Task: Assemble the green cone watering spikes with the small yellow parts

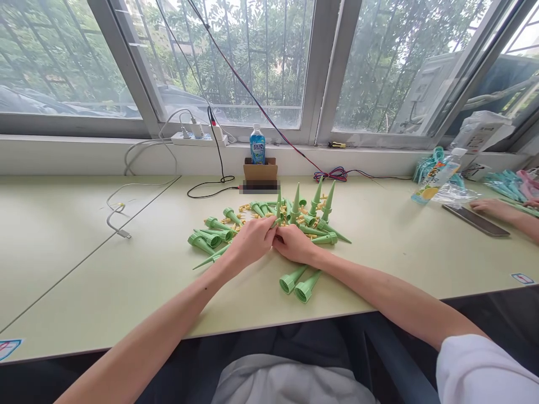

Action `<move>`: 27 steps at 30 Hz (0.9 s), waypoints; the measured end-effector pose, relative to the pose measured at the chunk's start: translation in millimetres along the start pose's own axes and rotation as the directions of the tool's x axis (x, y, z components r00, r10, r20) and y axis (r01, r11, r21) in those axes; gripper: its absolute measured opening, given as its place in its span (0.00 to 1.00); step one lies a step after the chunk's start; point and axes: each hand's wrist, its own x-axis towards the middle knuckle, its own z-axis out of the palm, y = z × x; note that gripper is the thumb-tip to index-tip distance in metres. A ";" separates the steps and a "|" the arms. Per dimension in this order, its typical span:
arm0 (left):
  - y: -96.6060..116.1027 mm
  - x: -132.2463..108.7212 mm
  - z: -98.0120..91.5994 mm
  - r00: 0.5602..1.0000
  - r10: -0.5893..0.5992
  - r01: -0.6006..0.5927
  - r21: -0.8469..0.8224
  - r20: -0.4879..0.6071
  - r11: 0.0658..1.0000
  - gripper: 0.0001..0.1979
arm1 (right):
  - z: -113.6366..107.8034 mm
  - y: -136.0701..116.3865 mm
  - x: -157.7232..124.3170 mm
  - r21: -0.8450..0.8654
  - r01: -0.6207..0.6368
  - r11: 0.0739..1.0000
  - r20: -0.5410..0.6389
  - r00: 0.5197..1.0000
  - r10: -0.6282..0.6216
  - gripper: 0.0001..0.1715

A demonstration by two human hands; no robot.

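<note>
My left hand [253,240] is closed, fingertips pinched around what looks like a green watering spike [278,212] whose tip points up. Close against it, my right hand [293,243] has its fingers curled in; whatever they grip is hidden. Around both hands lies a pile of hollow green spikes with ribbed collars, such as one at the left [202,241]. Several stand upright behind the hands, among them a tall spike [296,205]. Small yellow valve pieces [245,207] are scattered through the pile. Two loose spikes [305,289] lie below my right wrist, their open ends toward me.
Behind the pile stand a small cardboard box [261,170] and a blue-labelled bottle [257,147]. Cables run from a power strip [197,138]. At right are a juice bottle [438,178], a phone [475,220] and another person's hand [492,209]. The table's front edge [269,326] is near me.
</note>
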 end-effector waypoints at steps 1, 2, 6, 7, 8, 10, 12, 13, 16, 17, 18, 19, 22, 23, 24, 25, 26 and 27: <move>0.1 0.1 -0.1 1.000 -0.001 0.001 -0.010 -0.006 1.000 0.14 | -0.4 -0.3 -0.2 0.001 0.001 1.000 0.001 1.000 -0.001 0.14; 0.2 0.1 -0.4 1.000 -0.002 0.001 -0.021 -0.013 1.000 0.14 | -0.9 -0.8 -0.3 0.002 0.002 1.000 0.003 1.000 -0.002 0.14; 0.2 0.4 -1.6 1.000 0.004 -0.006 -0.055 -0.031 0.998 0.15 | -2.7 -2.9 -0.5 0.006 -0.005 1.000 0.017 1.000 0.005 0.16; 0.0 0.5 -1.7 0.999 0.006 -0.008 -0.059 -0.032 0.998 0.15 | -2.7 -3.0 -0.4 0.010 -0.009 1.000 0.017 1.000 0.009 0.16; -0.2 0.6 -1.6 0.999 0.007 -0.009 -0.061 -0.034 0.998 0.15 | -2.6 -3.0 -0.3 0.017 -0.012 1.000 0.016 1.000 0.012 0.17; -1.1 1.1 -0.9 0.999 0.006 -0.008 -0.060 -0.040 0.998 0.15 | -2.0 -2.7 0.1 0.041 -0.015 0.999 0.008 1.000 0.015 0.16; -2.5 2.0 0.0 0.998 -0.011 0.007 -0.060 -0.055 0.998 0.15 | -1.4 -2.7 0.3 0.072 -0.011 0.997 -0.013 1.000 0.012 0.16; -3.4 2.7 0.4 0.998 -0.027 0.023 -0.063 -0.065 0.998 0.15 | -1.3 -2.8 0.3 0.088 -0.007 0.996 -0.031 0.999 0.010 0.16; -6.0 5.0 0.5 0.990 -0.103 0.094 -0.095 -0.100 0.991 0.14 | -1.4 -3.9 0.0 0.129 -0.005 0.992 -0.096 0.995 0.018 0.15; -6.8 5.7 0.2 0.985 -0.129 0.117 -0.110 -0.112 0.987 0.13 | -1.5 -4.1 -0.1 0.139 -0.007 0.990 -0.115 0.993 0.023 0.15; -7.5 6.2 -0.1 0.981 -0.150 0.134 -0.127 -0.124 0.983 0.12 | -1.5 -4.3 -0.1 0.147 -0.008 0.989 -0.129 0.991 0.027 0.15; -8.0 6.5 -0.4 0.978 -0.164 0.145 -0.142 -0.132 0.979 0.12 | -1.6 -4.3 -0.2 0.153 -0.005 0.988 -0.136 0.990 0.027 0.16; -8.6 6.3 -0.3 0.977 -0.174 0.153 -0.164 -0.127 0.975 0.12 | -1.6 -3.8 -0.3 0.166 0.002 0.986 -0.125 0.992 0.019 0.17; -8.7 6.0 0.0 0.978 -0.173 0.153 -0.164 -0.119 0.975 0.12 | -1.5 -3.5 -0.3 0.165 -0.003 0.986 -0.113 0.993 0.022 0.17; -8.6 5.7 0.3 0.979 -0.172 0.152 -0.161 -0.113 0.975 0.12 | -1.5 -3.2 -0.4 0.162 -0.013 0.987 -0.098 0.995 0.029 0.17; -8.6 5.5 0.6 0.979 -0.170 0.151 -0.157 -0.112 0.976 0.13 | -1.6 -3.0 -0.6 0.157 -0.023 0.987 -0.084 0.996 0.037 0.17; -8.6 5.2 0.8 0.979 -0.167 0.148 -0.156 -0.113 0.977 0.13 | -1.6 -2.8 -0.7 0.149 -0.032 0.988 -0.073 0.996 0.043 0.17; -8.6 5.1 0.9 0.980 -0.164 0.146 -0.156 -0.114 0.977 0.13 | -1.7 -2.7 -0.9 0.139 -0.037 0.990 -0.066 0.997 0.046 0.17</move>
